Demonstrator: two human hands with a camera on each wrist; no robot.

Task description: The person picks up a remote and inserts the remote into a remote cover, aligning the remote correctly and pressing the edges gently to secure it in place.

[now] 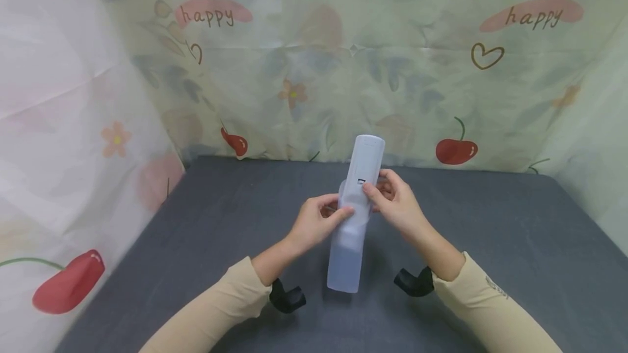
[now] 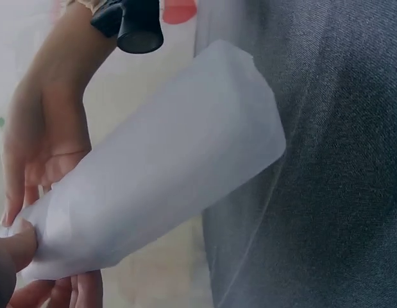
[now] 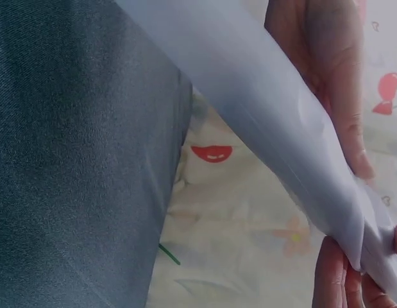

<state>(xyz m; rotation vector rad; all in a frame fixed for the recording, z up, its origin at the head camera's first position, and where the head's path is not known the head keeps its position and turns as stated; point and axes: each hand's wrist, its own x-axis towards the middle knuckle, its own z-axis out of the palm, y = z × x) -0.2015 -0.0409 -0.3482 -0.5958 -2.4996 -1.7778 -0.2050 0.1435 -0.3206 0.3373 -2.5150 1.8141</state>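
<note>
A long white remote control (image 1: 367, 152), its small dark latch mark facing up, stands partly out of a frosted translucent sleeve (image 1: 345, 260). My left hand (image 1: 316, 219) pinches the sleeve near its mouth, thumb on the front and fingers behind. My right hand (image 1: 398, 200) holds the remote from the right, with the thumb beside the latch mark and the other fingers partly hidden behind it. The sleeve's lower end tilts toward me over the table. In the left wrist view the sleeve (image 2: 166, 147) looks smooth and cloudy, narrowing toward the hands.
A dark grey cloth-covered table (image 1: 221, 189) lies below. Printed fabric (image 1: 304, 31) with cherries and hearts hangs at the back and both sides. A black wrist mount (image 1: 287, 296) sticks out under the left sleeve cuff, another black mount (image 1: 414, 282) under the right.
</note>
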